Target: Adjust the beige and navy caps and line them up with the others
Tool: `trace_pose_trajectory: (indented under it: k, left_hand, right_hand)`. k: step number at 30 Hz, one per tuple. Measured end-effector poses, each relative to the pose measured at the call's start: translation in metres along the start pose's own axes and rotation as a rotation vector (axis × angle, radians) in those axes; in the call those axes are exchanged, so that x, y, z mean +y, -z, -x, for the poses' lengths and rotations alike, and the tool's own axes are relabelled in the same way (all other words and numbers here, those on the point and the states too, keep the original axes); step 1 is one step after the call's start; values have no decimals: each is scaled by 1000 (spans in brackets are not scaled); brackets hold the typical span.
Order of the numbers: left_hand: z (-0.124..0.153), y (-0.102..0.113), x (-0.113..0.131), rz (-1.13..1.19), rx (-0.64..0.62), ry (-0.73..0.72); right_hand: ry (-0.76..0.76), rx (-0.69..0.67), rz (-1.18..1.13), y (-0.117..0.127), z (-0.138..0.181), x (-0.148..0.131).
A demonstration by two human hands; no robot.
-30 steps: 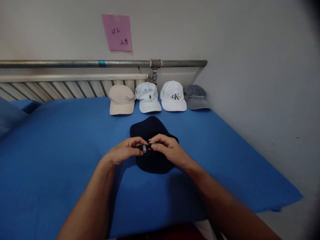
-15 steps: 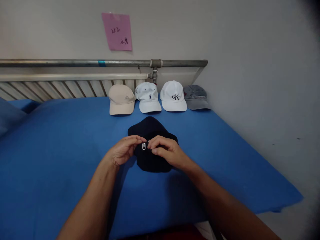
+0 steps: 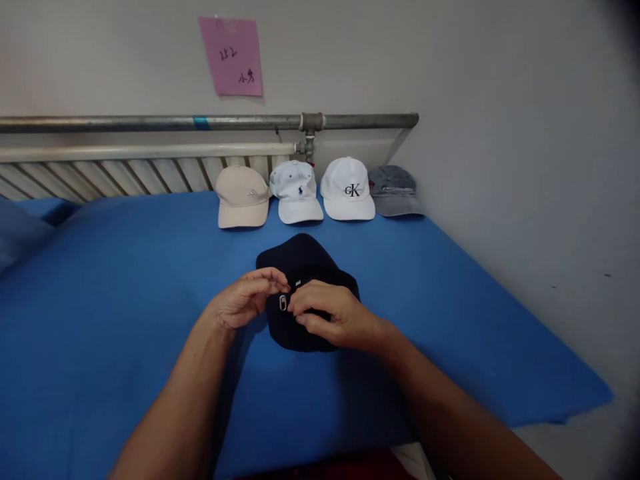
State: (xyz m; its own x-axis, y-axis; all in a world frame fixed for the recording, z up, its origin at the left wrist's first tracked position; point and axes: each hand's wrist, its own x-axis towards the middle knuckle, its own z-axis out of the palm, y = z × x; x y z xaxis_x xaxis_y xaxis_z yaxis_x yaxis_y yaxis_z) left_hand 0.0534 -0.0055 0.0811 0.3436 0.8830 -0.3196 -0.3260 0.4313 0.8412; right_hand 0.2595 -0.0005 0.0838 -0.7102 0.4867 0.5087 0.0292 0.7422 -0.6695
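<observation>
A dark navy cap [image 3: 300,257] lies on the blue bed sheet [image 3: 125,280] in front of me, its back turned toward me. My left hand [image 3: 245,300] pinches the cap's back strap beside a small metal buckle [image 3: 283,303]. My right hand [image 3: 330,317] grips the strap from the other side, fingers curled and pressed against the cap. The two hands meet at the buckle.
Along the back of the bed stand a beige cap [image 3: 243,197], a pale blue cap [image 3: 297,192], a white cap with dark letters [image 3: 347,189] and a grey cap [image 3: 395,190]. Behind them run a metal pipe [image 3: 150,123] and a radiator. A pink note [image 3: 231,55] hangs on the wall.
Both hands have shifted a little toward me and down with the strap. The buckle has turned and sits lower, and the cap's back has bunched up closer to me.
</observation>
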Motion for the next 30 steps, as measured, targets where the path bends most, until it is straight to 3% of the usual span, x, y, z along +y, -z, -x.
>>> trace_pose_trajectory:
  k: [5,13,22,30]
  left_hand:
    - [3,-6,3,64,42,-54]
    - [8,-22,2,22,261,-228]
    - [9,-32,-2,-56,299,-295]
    - [7,-30,-4,-93,286,-287]
  right_hand:
    - [-39,87,-21,-1,-1,-1]
    - [-105,304,99,-12,-3,-3]
    - [-105,355,232,-13,-1,-4]
    - [-133,378,201,-13,-1,-5]
